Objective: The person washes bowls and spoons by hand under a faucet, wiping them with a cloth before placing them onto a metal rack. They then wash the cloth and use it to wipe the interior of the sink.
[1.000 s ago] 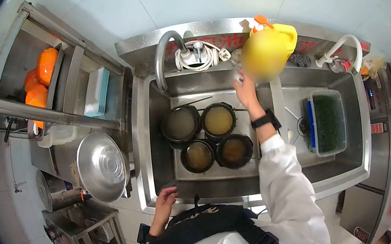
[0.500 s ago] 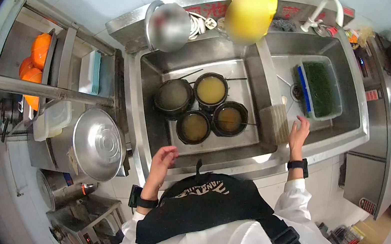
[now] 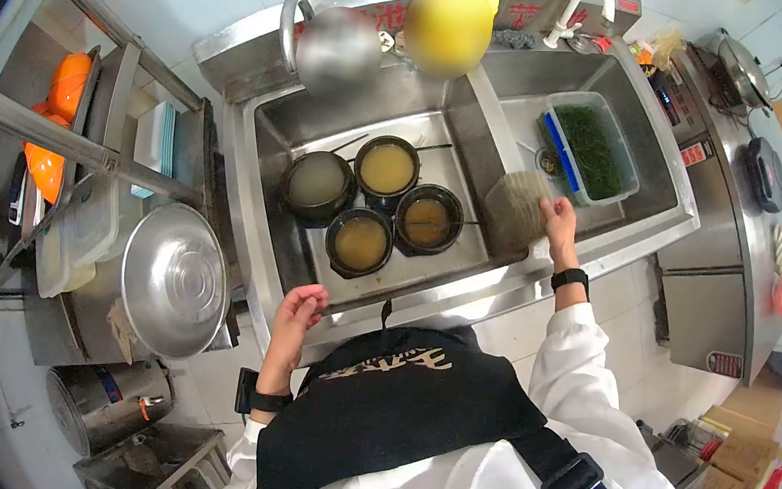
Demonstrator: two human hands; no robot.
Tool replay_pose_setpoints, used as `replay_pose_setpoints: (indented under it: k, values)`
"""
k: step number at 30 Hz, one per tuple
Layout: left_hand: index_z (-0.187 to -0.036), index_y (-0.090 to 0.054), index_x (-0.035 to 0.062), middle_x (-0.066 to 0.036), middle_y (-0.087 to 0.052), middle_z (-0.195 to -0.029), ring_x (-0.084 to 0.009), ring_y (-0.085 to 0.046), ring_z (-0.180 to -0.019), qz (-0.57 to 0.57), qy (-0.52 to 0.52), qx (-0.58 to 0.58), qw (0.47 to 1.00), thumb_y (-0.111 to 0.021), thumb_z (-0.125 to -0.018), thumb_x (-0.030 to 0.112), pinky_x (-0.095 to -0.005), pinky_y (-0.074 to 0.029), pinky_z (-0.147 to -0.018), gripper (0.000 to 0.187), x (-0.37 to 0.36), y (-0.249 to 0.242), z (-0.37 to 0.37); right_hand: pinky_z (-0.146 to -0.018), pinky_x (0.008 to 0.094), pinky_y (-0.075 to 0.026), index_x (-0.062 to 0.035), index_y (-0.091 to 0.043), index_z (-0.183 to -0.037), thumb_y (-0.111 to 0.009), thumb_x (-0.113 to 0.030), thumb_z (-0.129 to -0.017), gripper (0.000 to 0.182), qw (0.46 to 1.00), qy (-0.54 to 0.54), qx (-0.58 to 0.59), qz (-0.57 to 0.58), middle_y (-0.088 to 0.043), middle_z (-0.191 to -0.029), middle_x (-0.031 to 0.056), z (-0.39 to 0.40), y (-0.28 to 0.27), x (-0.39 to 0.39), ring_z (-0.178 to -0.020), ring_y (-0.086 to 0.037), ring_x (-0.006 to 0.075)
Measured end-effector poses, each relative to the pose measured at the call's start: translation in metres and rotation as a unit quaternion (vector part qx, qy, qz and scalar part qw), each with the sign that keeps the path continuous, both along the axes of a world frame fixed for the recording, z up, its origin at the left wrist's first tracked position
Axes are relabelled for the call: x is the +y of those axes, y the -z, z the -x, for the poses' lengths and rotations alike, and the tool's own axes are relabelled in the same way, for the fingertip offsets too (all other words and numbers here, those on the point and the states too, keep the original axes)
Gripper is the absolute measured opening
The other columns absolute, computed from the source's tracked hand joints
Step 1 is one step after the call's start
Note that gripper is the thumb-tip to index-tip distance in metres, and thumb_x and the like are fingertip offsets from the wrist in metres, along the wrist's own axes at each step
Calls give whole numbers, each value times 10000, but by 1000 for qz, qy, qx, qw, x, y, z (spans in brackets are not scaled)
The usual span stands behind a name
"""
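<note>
My right hand (image 3: 559, 221) is at the divider of the steel sink, its thumb and fingers closed on the right edge of a greyish striped cloth (image 3: 516, 209). Over the sink's front left rim hovers my left hand (image 3: 296, 319), holding nothing, its fingers loosely bent and apart. Several black pots (image 3: 319, 185) with cloudy or yellowish liquid stand close together in the left basin (image 3: 374, 288). Thin dark sticks or handles show around them. In the right basin, a clear plastic tub (image 3: 613, 182) with a blue edge holds dark green shreds.
A metal pot (image 3: 339, 53) and a yellow jug (image 3: 450, 26) stand on the back ledge, beside a white faucet (image 3: 583, 15). To the left are a rack (image 3: 73, 141) with orange items and a large metal lid (image 3: 175, 280). A steel cabinet (image 3: 704, 312) is on the right.
My right hand has moved left from beside the tub and taken hold of the cloth's edge. The view has turned slightly, shifting the sink leftward. My left hand stays near the front rim.
</note>
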State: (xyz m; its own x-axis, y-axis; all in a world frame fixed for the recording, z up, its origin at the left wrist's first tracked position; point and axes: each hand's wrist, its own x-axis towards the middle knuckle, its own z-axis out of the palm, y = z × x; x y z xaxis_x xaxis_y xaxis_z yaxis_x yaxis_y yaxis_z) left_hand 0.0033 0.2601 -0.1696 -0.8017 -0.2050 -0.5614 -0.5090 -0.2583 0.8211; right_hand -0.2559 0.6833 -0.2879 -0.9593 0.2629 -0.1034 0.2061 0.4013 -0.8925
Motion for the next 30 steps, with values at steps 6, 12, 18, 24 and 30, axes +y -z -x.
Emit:
replay_pose_setpoints:
  k: [6, 12, 18, 24, 30]
  values:
    - [-1079, -520, 78, -26, -568, -1035, -104, -531, -936, -4, 24, 9, 1000, -468, -882, 156, -247, -411, -788, 218, -7, -9, -1, -660, 391, -424, -25, -477, -864, -592, -222, -754, 253, 979, -92, 68, -170, -562, -760, 187, -77, -76, -29, -731, -545, 348]
    - [-1094, -507, 72, -38, -571, -1046, -113, -537, -935, -34, 75, -21, 996, -481, -873, 160, -252, -416, -783, 240, 0, -3, 6, -642, 474, -453, -73, -480, -947, -493, -249, -786, 238, 926, -189, -165, -283, -595, -778, 217, -166, -66, -81, -744, -584, 383]
    - [-1084, -509, 69, -46, -566, -1056, -128, -533, -949, -12, 110, -21, 994, -475, -881, 163, -266, -413, -790, 226, 9, -18, 34, -608, 423, -442, -125, -477, -924, -543, -161, -708, 229, 965, -189, -80, -164, -573, -714, 142, -144, -98, -28, -707, -571, 342]
    - [-1095, -504, 69, -49, -564, -1053, -150, -533, -948, -15, 95, -60, 994, -473, -881, 159, -283, -406, -796, 235, 23, -10, 55, -645, 415, -452, -82, -493, -934, -613, -196, -709, 279, 940, -114, -48, -316, -558, -775, 143, -115, -94, 30, -788, -561, 323]
    - [-1101, -500, 65, -56, -558, -1062, -166, -534, -945, -9, 117, -81, 990, -501, -874, 186, -287, -410, -795, 257, 42, -7, 83, -728, 415, -459, -49, -525, -977, -617, -305, -737, 363, 922, -215, -166, -275, -575, -931, 153, -73, -82, 55, -909, -548, 325]
